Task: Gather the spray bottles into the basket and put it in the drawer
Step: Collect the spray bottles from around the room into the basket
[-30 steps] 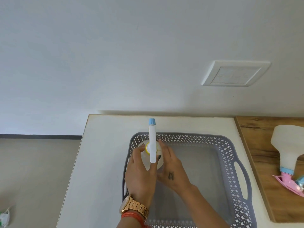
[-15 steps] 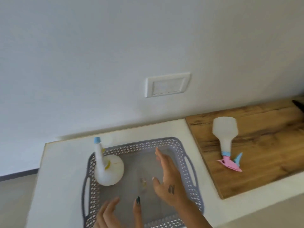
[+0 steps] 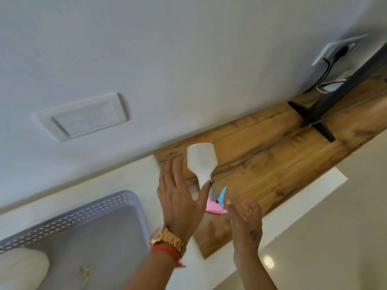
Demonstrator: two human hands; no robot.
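A white spray bottle (image 3: 202, 160) with a pink and blue trigger head lies flat on the wooden counter (image 3: 272, 155). My left hand (image 3: 178, 197) hovers over its left side, fingers spread, thumb tip at the bottle's neck. My right hand (image 3: 247, 222) is just right of the pink trigger, fingers apart and holding nothing. The grey perforated basket (image 3: 88, 210) sits at lower left on the white counter. The white body of another bottle (image 3: 21, 268) shows in the basket's near-left corner.
A black stand foot (image 3: 310, 120) and a dark panel rest on the wood at the far right, with cables running to a wall socket (image 3: 339, 49). A blank wall plate (image 3: 83, 118) is on the wall. Pale floor lies beyond the counter's front edge.
The view has swung right. Both hands left the basket, where the yellow-collared bottle stays, and now reach over the pink-headed bottle on the wood.
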